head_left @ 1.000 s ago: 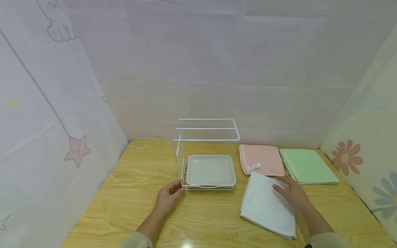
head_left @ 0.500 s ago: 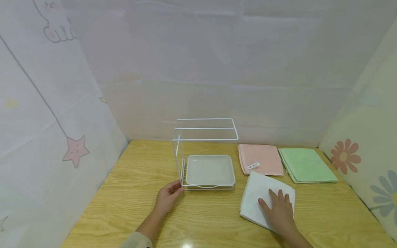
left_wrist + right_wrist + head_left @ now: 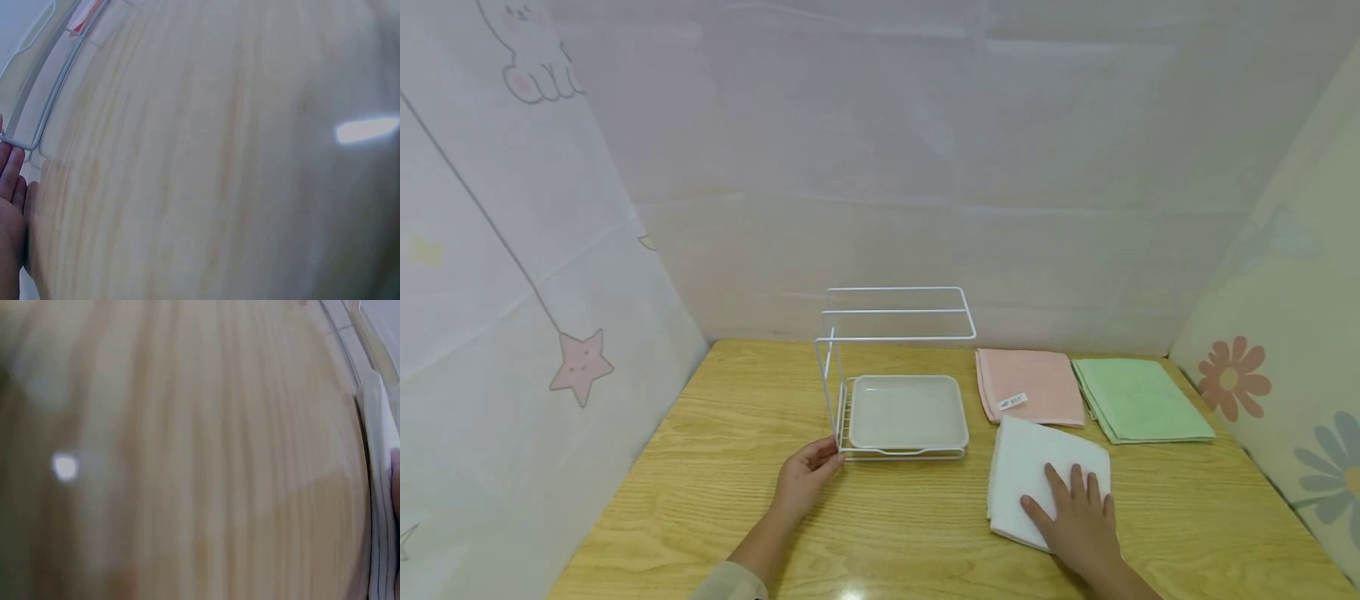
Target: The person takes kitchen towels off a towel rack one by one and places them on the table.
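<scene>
My left hand [image 3: 805, 479] holds the front left corner of a white wire rack [image 3: 895, 338], its thumb in front and fingertips at the upright. In the left wrist view, fingers [image 3: 11, 172] touch the rack's wire corner [image 3: 28, 145]. A shallow off-white tray [image 3: 910, 412] sits on the rack's base, under the overhanging top bars. My right hand [image 3: 1078, 521] lies with spread fingers on a folded white towel [image 3: 1018, 475]. The right wrist view catches that towel's layered edge [image 3: 378, 487] and only a sliver of the hand.
Behind the white towel lies a folded pink towel [image 3: 1037, 387] with a white label. Right of it is a folded green towel [image 3: 1142, 400]. All rest on a wooden table [image 3: 737, 417], closed in by printed cloth walls [image 3: 865, 167] at the back and both sides.
My right hand has come from the white towel's far right edge toward me and now lies spread on its top. The towel has shifted slightly right. My left hand stays at the rack's corner.
</scene>
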Demonstrator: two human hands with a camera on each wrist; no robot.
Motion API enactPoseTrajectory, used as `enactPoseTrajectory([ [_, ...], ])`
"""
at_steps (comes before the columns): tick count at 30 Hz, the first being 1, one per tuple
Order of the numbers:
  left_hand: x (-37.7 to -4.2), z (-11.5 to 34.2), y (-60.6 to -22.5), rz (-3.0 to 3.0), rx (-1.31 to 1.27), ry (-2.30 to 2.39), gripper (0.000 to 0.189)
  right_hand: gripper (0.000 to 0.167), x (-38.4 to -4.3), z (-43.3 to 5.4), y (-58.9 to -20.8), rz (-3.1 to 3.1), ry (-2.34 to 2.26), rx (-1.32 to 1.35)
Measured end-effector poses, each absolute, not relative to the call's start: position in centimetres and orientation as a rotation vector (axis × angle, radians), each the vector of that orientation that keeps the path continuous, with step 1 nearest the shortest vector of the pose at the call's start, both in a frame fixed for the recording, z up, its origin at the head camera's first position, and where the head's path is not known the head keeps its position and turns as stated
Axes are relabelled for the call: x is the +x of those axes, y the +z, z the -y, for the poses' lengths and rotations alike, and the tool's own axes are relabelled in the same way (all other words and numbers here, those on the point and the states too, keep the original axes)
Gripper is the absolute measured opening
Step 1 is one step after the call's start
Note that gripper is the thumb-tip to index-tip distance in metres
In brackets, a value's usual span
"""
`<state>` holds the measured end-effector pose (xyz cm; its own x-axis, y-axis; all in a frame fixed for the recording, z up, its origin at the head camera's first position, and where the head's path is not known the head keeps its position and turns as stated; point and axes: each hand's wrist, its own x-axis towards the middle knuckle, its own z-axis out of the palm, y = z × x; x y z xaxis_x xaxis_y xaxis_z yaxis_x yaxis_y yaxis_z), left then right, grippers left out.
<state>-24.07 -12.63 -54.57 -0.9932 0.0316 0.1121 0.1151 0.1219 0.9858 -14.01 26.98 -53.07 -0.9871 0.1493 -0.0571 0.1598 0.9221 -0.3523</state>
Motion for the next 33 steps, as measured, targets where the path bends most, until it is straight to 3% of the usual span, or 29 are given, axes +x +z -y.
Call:
enactPoseTrajectory([
  [16,-23.8,12.7,-54.3,2.312,-0.137,-2.047,0.036,0.071,-14.6,-32.0,-53.3,-3.183,-0.507,-0.141],
  [33,-23.6,12.9,-54.7,2.273,-0.227,-1.994,0.042,0.070,-15.3,-32.9,-52.7,-3.190,-0.521,-0.187],
])
